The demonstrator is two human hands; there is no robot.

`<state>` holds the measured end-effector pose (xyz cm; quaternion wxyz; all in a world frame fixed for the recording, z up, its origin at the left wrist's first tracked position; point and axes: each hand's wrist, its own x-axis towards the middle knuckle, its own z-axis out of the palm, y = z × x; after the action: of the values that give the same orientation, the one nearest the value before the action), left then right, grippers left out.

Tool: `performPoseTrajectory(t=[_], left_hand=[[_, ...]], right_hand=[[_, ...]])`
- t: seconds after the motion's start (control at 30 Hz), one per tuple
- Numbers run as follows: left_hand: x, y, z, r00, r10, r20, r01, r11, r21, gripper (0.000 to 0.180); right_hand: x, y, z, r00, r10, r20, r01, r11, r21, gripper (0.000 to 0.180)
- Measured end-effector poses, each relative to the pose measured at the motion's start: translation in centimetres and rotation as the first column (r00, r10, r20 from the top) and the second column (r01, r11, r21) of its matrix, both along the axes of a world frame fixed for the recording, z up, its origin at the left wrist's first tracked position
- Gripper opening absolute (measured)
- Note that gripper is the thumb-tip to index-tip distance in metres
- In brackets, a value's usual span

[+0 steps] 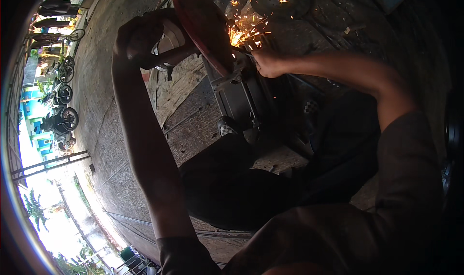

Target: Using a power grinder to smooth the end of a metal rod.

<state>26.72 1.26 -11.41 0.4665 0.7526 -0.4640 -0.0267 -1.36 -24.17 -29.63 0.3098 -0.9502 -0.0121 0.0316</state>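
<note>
A cut-off saw with a grey base stands on the floor in front of me, its red rounded guard tilted upright. My left hand is closed around the saw's handle side, left of the guard and beside a pale housing; the handle itself is mostly hidden. Orange sparks spray at the guard's right side. Close to them, my right hand is closed on a thin dark bar that reaches toward the guard. Where the bar meets the blade is hidden by the guard and glare.
My checkered shoes flank the saw base. A round metal plate lies beyond the sparks, with thin rods and scraps around it. A flat board lies left of the saw. Parked motorcycles and a metal railing are at the far left.
</note>
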Motion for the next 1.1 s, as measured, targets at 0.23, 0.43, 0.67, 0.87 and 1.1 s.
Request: performPoseTrajectory(t=[0.23,0.43,0.67,0.87,1.1], left_hand=[[-4.5,-3.4,2.5,0.592,-0.338,0.732,-0.083,0.877,0.473,0.044],[-3.5,-2.7,2.1,0.393,-0.323,0.861,0.111,0.946,0.304,0.025],[-2.5,-1.9,1.5,0.678,-0.237,0.696,0.095,0.967,0.237,0.024],[-2.4,-2.0,1.4,0.709,-0.235,0.665,0.117,0.969,0.219,0.024],[-2.4,-2.3,1.3,0.721,-0.241,0.649,0.14,0.969,0.204,0.024]], right_hand=[[-0.2,-1.8,-3.2,0.99,0.01,0.138,0.004,0.995,-0.099,0.076],[0.3,-2.2,-5.1,1.0,0.014,-0.015,-0.017,0.982,-0.188,0.077],[0.1,-2.0,-4.1,0.996,0.069,0.049,-0.062,0.991,-0.121,0.071],[-0.8,-1.7,-0.9,0.979,0.006,0.204,0.038,0.977,-0.208,0.027],[-0.1,-2.4,-1.5,0.995,0.033,0.091,-0.026,0.997,-0.076,0.028]])
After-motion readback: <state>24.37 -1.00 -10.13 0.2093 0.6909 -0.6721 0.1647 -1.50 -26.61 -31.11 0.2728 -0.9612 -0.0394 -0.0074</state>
